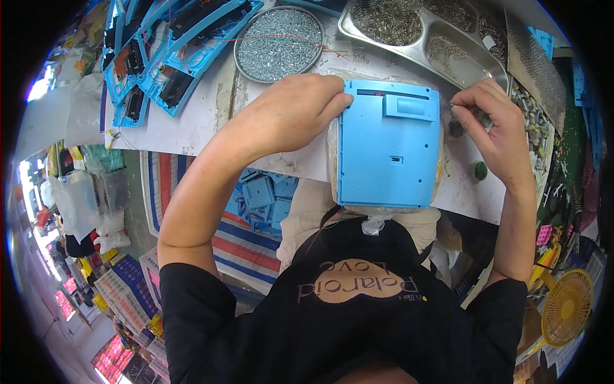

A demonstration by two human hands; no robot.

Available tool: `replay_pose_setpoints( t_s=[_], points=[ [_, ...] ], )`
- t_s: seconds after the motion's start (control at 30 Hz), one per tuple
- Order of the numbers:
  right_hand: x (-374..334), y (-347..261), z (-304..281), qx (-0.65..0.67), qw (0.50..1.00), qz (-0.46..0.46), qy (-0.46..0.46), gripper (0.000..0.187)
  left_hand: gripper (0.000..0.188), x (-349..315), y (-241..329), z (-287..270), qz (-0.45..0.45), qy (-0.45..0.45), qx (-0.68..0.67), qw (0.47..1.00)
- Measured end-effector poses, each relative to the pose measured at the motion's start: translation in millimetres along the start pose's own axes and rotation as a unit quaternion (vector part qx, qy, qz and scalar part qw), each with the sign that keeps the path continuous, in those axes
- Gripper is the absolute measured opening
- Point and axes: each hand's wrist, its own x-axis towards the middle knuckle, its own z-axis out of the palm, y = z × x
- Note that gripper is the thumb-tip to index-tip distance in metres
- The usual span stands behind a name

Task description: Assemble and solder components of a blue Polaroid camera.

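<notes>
Blue plastic housing lies flat between the two hands, on a plastic-wrapped pad at the near edge of the worktable, in front of the torso. It has a long slot near the top, a raised rectangular block at upper right and a small port lower down. Left hand is on its upper-left corner, thumb and forefinger gripping the edge. Right hand is just off the right side, not touching it; thumb and forefinger tips drawn together, can't tell if a small piece is between them.

White worktable, stained. Round metal dish of silvery screws beyond the left hand; compartment tray with small metal parts past the housing. More blue housings with black inserts and red wires heaped at far left. Green round item near the right wrist. Below the table, striped sheet, blue parts piled on it. Yellow fan lower right; bags and cartons along the left.

Left arm bent, elbow out wide, forearm angled in across the table. Right forearm runs nearly straight up, wrist bent inward, fingers curled. Black T-shirt below.
</notes>
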Motion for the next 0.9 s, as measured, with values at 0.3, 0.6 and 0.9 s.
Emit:
replay_pose_setpoints(
  t_s=[0.3, 0.6, 0.9],
  points=[
    [-5.8, 1.3, -1.8, 0.004, 1.0, -0.013, 0.011, 0.01, 0.036, 1.2, 14.0, 4.5, 0.002, 0.033, 0.079, 0.996],
    [-17.3, 7.4, -10.0, 0.029, 0.999, 0.026, 0.022, 0.009, 0.029, -3.1, 8.5, -5.5, -0.014, 0.092, 0.013, 0.996],
    [-20.1, 5.1, -15.4, 0.012, 0.998, -0.017, 0.055, 0.007, 0.023, 86.7, 40.9, 20.0, 0.175, 0.186, 0.059, 0.965]
  ],
)
